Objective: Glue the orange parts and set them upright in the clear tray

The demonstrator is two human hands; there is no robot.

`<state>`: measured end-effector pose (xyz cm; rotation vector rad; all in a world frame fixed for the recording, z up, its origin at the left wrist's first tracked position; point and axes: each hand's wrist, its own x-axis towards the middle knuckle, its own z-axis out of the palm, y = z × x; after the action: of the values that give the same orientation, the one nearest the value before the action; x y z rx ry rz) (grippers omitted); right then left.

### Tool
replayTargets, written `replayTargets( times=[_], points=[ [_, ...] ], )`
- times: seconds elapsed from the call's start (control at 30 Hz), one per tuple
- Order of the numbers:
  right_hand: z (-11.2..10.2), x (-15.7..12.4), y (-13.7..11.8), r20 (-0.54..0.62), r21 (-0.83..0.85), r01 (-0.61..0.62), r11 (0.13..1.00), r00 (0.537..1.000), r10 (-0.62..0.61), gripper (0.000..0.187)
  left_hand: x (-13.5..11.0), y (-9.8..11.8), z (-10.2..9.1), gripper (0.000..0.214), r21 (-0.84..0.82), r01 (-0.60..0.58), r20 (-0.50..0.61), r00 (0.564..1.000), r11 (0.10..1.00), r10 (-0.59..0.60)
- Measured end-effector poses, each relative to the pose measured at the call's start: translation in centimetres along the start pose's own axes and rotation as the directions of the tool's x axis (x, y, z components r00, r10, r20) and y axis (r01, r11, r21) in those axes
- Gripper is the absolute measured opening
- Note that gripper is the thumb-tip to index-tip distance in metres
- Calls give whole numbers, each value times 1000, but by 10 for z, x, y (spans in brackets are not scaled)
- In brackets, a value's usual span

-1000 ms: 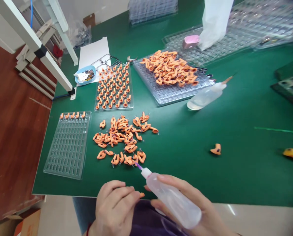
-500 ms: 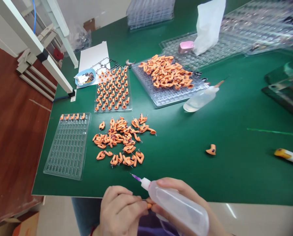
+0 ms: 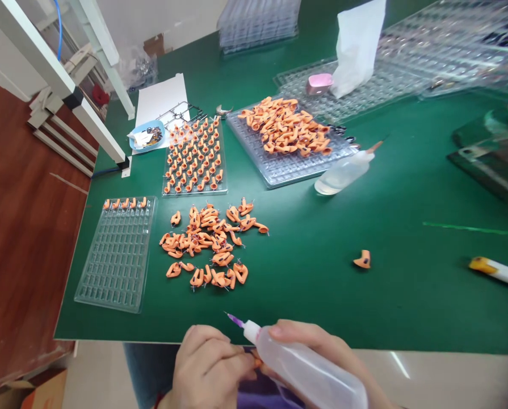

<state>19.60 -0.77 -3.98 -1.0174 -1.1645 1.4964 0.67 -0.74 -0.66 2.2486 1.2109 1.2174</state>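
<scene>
At the table's front edge, my right hand (image 3: 336, 347) is wrapped round a translucent squeeze bottle (image 3: 307, 363). The bottle's white cap and purple needle tip (image 3: 235, 320) point up and left. My left hand (image 3: 211, 366) is closed with fingers pinched on a small orange plastic part (image 3: 257, 359), mostly hidden between the two hands. Fingers of the right hand seem to touch that part under the bottle. Beyond the hands lies a loose pile of orange curved parts (image 3: 211, 233). One single orange part (image 3: 363, 259) rests to the right.
A clear tray (image 3: 113, 255) at left has several orange parts in its top row. Behind stands a filled tray (image 3: 194, 156); a stacked tray (image 3: 275, 176) bears an orange heap. A second bottle (image 3: 343, 175), a blue dish (image 3: 134, 142), a pink box (image 3: 319, 83) and a marker (image 3: 498, 270) lie around.
The bottle has tilted slightly, its needle tip sinking a little lower. Less of the orange part shows between the hands. The whole view has shifted slightly.
</scene>
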Motion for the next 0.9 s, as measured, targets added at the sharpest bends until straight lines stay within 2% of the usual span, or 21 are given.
replayTargets(
  times=[0.1,0.2,0.3,0.43,0.5,0.6,0.77,0.9],
  points=[
    [9,-4,2,-39,55,-15,998,999,17,24,4,0,-4,14,56,-20,-13,1000,998,21],
    [10,0,2,-148,100,-16,995,989,30,36,7,-1,-8,14,157,-20,-68,997,987,31],
    [8,11,-4,-258,56,66,996,965,-49,37,9,-1,-9,12,228,-58,-61,995,972,74],
    [17,20,-12,-391,-41,103,994,914,-110,33,14,0,-5,13,306,-137,-24,988,942,151],
    [25,19,-10,-382,-164,175,971,896,-226,35,15,2,-4,19,335,-158,-21,984,929,175],
    [33,14,1,-340,-317,263,911,866,-368,48,16,4,-4,27,367,-169,-18,982,915,188],
    [29,6,15,-321,-341,328,881,841,-437,48,15,1,-10,15,380,-122,-63,986,917,157],
    [6,13,15,-347,-347,347,871,815,-463,61,11,-3,-10,10,367,-90,-124,982,926,144]
  ],
)
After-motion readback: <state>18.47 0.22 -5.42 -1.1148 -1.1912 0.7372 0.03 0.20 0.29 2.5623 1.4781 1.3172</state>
